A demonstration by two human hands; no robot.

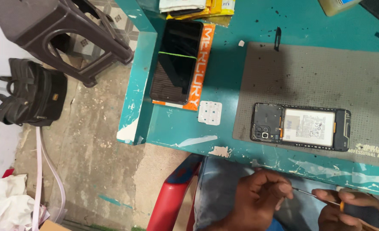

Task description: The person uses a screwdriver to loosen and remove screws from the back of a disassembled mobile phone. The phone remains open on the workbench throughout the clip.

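Black bag (29,92) on the floor at far left. An intact phone (176,62) lies face up near the teal surface (223,81) edge. The opened phone (300,128) rests on the grey mat (309,72), battery exposed. Below, over the lap, the left hand (260,196) pinches the screwdriver (347,204) tip with closed fingers; the right hand (352,209) is wrapped around its handle. Judgement: seat the tip squarely before any turning.
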